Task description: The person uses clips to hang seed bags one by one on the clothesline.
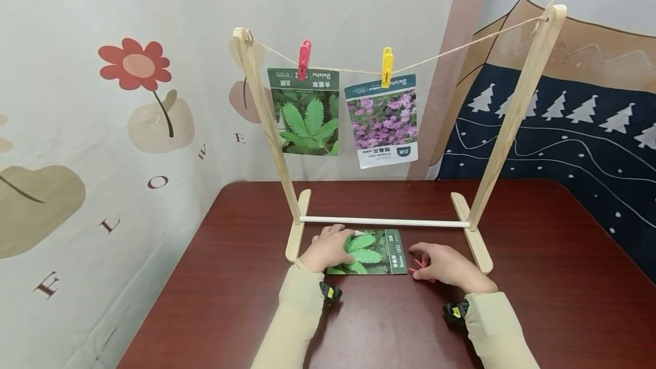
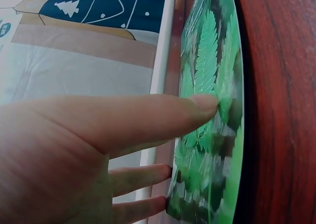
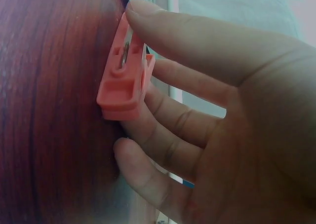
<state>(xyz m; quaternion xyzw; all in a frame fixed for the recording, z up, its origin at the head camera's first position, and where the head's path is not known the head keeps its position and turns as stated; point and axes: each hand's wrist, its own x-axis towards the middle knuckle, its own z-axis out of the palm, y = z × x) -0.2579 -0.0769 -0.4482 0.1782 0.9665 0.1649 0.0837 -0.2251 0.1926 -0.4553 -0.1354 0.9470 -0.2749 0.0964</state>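
Note:
A seed packet [image 1: 370, 250] with green leaves on its front lies on the table beneath the rack's rod. My left hand [image 1: 330, 247] rests over its left end. In the left wrist view, the straight thumb [image 2: 197, 110] touches the packet's face, and other fingertips reach its far edge. Just off the packet's right end, my right hand [image 1: 446, 266] pinches a red clothespin [image 3: 121, 86] low over the table. The right wrist view has the thumb along the clothespin's upper part and curled fingers behind it.
A wooden rack [image 1: 504, 124] with a string [image 1: 461, 49] stands behind the hands. On the string hang a leaf seed packet [image 1: 310, 118] under a red clothespin [image 1: 304, 60] and a purple-flower packet [image 1: 384, 118] under a yellow clothespin [image 1: 386, 66]. A white rod [image 1: 384, 222] joins the rack's feet.

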